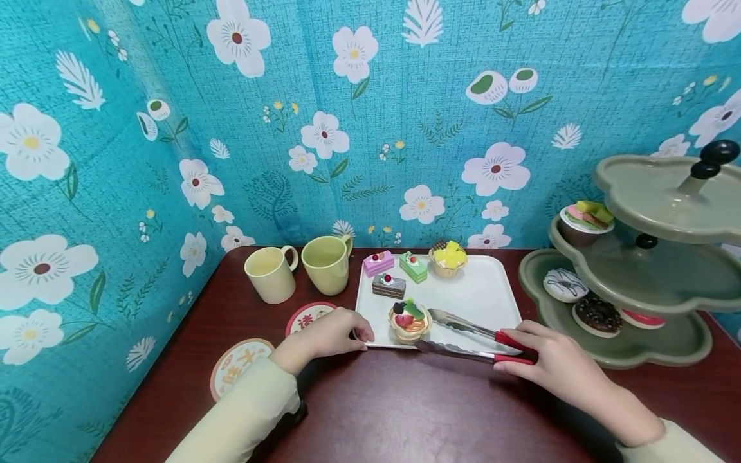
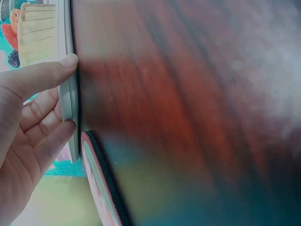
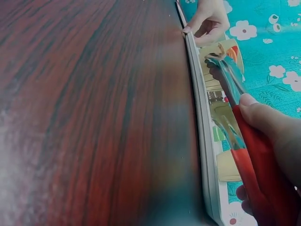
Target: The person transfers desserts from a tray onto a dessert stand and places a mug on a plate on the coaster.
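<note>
My right hand (image 1: 558, 363) grips metal tongs (image 1: 463, 323) by their red handles. The tongs' arms stand apart, their tips at the right side of a fruit tart (image 1: 410, 321) topped with strawberry and dark berries. That tart sits at the near left of a white tray (image 1: 480, 296). My left hand (image 1: 336, 331) holds the tray's near left corner; in the left wrist view its thumb and fingers (image 2: 56, 139) lie at the rim. Behind the tart are a chocolate cake slice (image 1: 388, 285), a pink one (image 1: 378, 263), a green one (image 1: 413, 267) and a yellow-topped tart (image 1: 448, 258).
Two yellowish mugs (image 1: 270, 275) stand left of the tray. Two round coasters (image 1: 237, 366) lie near my left arm, one partly hidden by it. At right rises a green tiered stand (image 1: 613, 352) with donuts (image 1: 597, 315) and a fruit-topped cup (image 1: 586, 222). Flowered blue cloth (image 1: 370, 161) hangs behind.
</note>
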Demonstrator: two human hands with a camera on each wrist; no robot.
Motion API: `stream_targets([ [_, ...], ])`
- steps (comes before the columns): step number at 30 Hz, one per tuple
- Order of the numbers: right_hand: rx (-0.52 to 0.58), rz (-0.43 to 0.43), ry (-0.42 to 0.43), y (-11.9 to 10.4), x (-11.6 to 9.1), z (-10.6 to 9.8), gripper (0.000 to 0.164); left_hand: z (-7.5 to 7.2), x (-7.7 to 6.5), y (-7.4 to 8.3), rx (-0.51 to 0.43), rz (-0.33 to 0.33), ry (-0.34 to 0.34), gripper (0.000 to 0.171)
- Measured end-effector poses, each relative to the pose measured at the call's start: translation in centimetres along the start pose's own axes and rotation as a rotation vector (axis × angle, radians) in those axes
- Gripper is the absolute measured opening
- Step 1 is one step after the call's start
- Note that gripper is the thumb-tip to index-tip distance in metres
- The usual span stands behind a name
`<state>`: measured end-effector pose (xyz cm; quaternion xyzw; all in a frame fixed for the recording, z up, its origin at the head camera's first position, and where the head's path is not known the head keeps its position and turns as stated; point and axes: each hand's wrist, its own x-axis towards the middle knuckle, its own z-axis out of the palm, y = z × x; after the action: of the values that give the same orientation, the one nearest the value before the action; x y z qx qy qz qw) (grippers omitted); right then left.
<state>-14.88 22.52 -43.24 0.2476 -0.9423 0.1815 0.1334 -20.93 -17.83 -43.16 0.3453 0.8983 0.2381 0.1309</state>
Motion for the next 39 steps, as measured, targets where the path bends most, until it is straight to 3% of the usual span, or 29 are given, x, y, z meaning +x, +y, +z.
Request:
stream_targets([
  [9, -0.022, -0.089, 0.075, -0.4, 0.7, 0.7, 0.047, 0.1, 0.1, -0.3, 0.009, 0.032, 0.003, 0.011],
  [13, -0.007, -0.095, 0.072, -0.4, 1.0, 0.9, 0.044, 0.2, 0.2, -0.4, 0.002, 0.026, -0.003, 0.011],
  [27, -0.025, -0.054, 0.041, -0.6, 1.6, 1.5, 0.054, 0.1, 0.1, -0.1, -0.001, 0.018, -0.003, 0.01],
  [39, -0.021, -0.15, 0.138, -1.0, 2.4, 2.8, 0.053, 0.0, 0.0, -0.1, 0.008, 0.019, 0.003, 0.01],
])
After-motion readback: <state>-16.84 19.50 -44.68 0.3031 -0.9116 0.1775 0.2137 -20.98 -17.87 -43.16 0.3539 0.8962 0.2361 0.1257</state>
